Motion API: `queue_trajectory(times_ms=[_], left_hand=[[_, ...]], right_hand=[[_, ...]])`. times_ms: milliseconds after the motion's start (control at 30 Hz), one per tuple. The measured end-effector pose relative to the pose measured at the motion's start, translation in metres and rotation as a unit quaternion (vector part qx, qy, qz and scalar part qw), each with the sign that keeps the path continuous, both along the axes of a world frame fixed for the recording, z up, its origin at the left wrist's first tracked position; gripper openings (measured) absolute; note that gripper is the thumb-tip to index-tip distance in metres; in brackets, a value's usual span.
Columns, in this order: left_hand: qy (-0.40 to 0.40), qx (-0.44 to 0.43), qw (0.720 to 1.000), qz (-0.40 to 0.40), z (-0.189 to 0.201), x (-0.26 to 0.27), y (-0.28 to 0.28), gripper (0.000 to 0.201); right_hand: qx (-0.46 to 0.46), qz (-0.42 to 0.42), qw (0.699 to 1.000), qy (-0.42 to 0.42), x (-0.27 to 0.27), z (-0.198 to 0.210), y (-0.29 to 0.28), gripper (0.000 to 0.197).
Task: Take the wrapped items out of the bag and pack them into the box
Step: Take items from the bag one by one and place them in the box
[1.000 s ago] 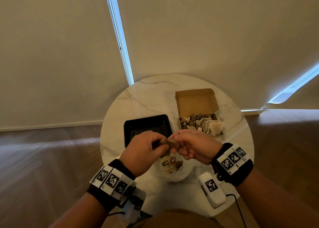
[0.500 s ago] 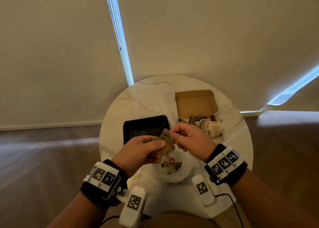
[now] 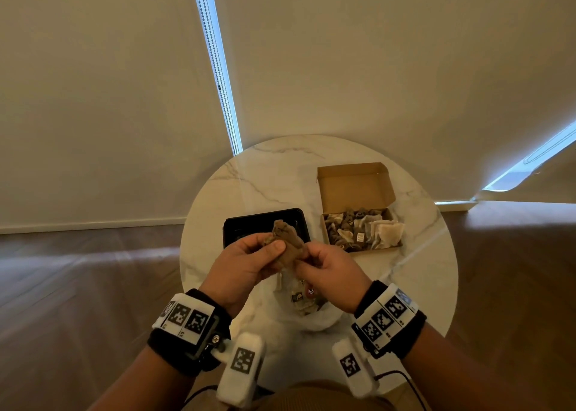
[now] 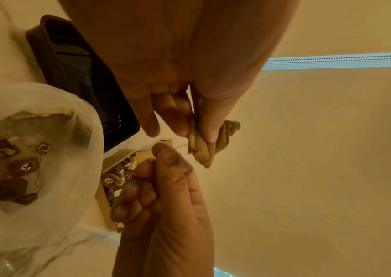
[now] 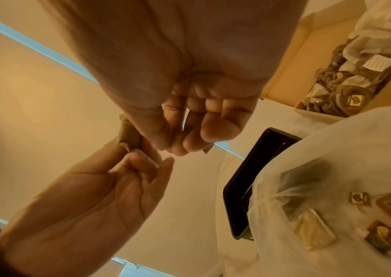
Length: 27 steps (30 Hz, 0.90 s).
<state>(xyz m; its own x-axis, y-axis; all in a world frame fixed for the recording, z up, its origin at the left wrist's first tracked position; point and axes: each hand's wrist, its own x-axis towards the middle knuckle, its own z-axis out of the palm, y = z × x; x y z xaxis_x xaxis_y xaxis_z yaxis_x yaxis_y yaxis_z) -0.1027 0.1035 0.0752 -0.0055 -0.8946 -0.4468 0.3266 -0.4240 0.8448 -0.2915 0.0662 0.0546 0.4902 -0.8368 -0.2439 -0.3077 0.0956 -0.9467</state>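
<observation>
A brown crumpled wrapped item [image 3: 288, 242] stands upright in the air between both hands, above the bag. My left hand [image 3: 271, 248] pinches its left side with thumb and fingers, as the left wrist view shows on the item [image 4: 203, 148]. My right hand [image 3: 311, 255] has its fingers curled at the item's lower right edge, and a thin thread runs from the item to the right thumb [image 4: 168, 155]. Below lies the translucent white bag [image 3: 324, 320] with a few wrapped items inside. The open cardboard box [image 3: 355, 183] at the back right holds several wrapped items.
A black tray [image 3: 237, 227] sits behind the hands, left of the box, on the round marble table [image 3: 280, 177]. The table's edge drops to a wooden floor on both sides. A wall with blinds stands behind.
The item was bunched between the fingertips of both hands and now stands upright and spread out. My right hand has slid from its top down to its lower right edge.
</observation>
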Motion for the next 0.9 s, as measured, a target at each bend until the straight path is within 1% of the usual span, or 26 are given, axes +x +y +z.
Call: queue_trajectory(times_ms=[133,233,300,400,467,600,667,767,900], left_hand=[[-0.037,0.014,0.998,0.054,-0.001,0.004,-0.002,0.020],[-0.106,0.009,0.991,0.079,-0.002,0.005,-0.001,0.010],[-0.177,-0.026,0.981,0.070,-0.002,0.004,0.001,0.008],[-0.296,-0.086,0.951,0.017,0.001,0.003,0.006,0.012],[-0.333,-0.100,0.937,-0.020,0.004,0.003,0.008,0.013],[-0.337,-0.113,0.932,-0.068,0.005,0.003,0.011,0.012],[-0.308,-0.100,0.944,-0.055,0.004,0.004,0.012,0.011],[-0.260,-0.067,0.963,-0.010,0.000,0.008,0.011,0.009],[-0.232,-0.041,0.972,0.024,0.000,0.015,0.012,0.009]], right_hand=[[-0.046,0.023,0.998,0.045,-0.001,0.006,0.003,0.006],[-0.074,0.043,0.993,0.076,-0.003,0.010,0.006,0.013],[-0.094,0.061,0.990,0.085,-0.004,0.014,0.007,0.021],[-0.160,0.080,0.977,0.116,-0.006,0.025,0.007,0.029],[-0.229,0.083,0.959,0.145,-0.006,0.033,0.005,0.027],[-0.328,0.108,0.918,0.194,-0.005,0.039,0.000,0.023],[-0.352,0.098,0.907,0.208,-0.007,0.037,-0.004,0.022],[-0.341,0.083,0.914,0.206,-0.012,0.036,-0.006,0.022],[-0.312,0.081,0.926,0.196,-0.016,0.038,-0.008,0.022]])
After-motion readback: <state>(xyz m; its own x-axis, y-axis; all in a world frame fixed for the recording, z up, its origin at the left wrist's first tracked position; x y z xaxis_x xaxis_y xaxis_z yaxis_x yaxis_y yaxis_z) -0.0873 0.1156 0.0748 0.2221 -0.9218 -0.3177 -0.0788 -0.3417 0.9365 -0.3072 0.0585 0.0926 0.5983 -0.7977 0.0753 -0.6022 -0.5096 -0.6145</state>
